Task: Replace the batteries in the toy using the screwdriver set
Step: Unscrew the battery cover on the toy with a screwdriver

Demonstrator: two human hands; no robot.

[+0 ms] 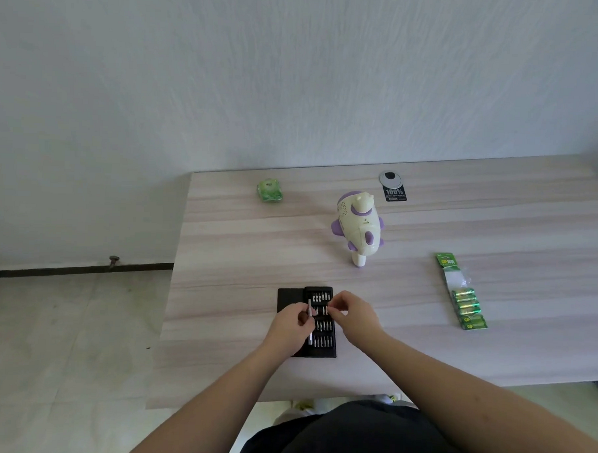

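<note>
A black screwdriver set [322, 326] lies open on the table near its front edge, with rows of silver bits. My left hand [291, 325] grips the thin silver screwdriver handle [309, 324] above the case. My right hand [353, 314] pinches something small at the bit rows, which looks like a bit; it is too small to be sure. The cream and purple toy [357, 225] lies further back in the middle of the table. A green strip pack of batteries [462, 295] lies to the right.
A green packet [270, 190] lies at the table's back left. A round grey cable port with a black tag [392, 186] sits at the back. The wooden table [491, 351] ends close to my body; tiled floor is on the left.
</note>
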